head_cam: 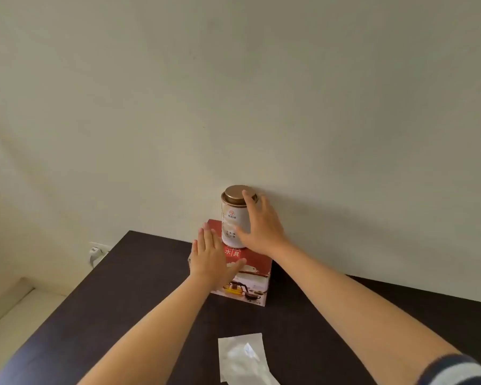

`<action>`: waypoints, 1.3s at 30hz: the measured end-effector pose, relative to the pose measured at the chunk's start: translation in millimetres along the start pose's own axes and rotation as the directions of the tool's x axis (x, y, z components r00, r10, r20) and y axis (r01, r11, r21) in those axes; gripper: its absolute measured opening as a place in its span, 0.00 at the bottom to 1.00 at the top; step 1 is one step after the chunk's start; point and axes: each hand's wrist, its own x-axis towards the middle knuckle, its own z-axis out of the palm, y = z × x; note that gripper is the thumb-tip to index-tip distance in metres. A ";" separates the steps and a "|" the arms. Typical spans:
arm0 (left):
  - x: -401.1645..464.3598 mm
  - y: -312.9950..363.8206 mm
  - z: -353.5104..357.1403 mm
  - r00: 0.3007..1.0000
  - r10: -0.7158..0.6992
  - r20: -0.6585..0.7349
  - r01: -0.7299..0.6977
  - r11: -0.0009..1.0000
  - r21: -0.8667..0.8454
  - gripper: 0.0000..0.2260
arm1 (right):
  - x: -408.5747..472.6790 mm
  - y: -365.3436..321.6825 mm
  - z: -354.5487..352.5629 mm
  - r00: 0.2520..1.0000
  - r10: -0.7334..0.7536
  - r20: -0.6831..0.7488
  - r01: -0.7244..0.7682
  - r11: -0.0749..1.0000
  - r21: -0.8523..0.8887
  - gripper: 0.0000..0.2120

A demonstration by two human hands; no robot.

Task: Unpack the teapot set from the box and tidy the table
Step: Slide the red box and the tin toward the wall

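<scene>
A red and white teapot-set box [250,282] with a teapot picture stands closed on the dark table [122,315], against the wall. A white tea tin [233,218] with a bronze lid stands upright on top of the box. My right hand [261,226] wraps around the tin's right side, fingers reaching its lid. My left hand [210,257] lies flat with fingers together on the box's top left.
A flat clear plastic bag [243,357] lies on the table near me. A white wall socket with a plug [97,252] sits low on the wall at the left. The pale floor shows beyond the table's left edge.
</scene>
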 end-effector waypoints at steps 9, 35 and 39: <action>11.1 8.2 39.8 0.981 -0.137 0.137 0.154 0.981 -0.120 0.53 | 15.7 9.7 33.5 0.979 0.050 -0.200 0.011 0.956 0.294 0.32; -0.9 49.3 37.1 0.984 0.165 0.067 -0.161 0.985 -0.067 0.36 | -141.7 163.1 -58.5 0.827 0.357 -0.434 -0.308 0.934 0.181 0.35; -1.7 82.1 43.7 0.959 0.282 0.023 -0.282 0.960 -0.006 0.35 | -186.7 212.5 -69.1 0.741 0.496 -0.452 -0.469 0.865 0.180 0.34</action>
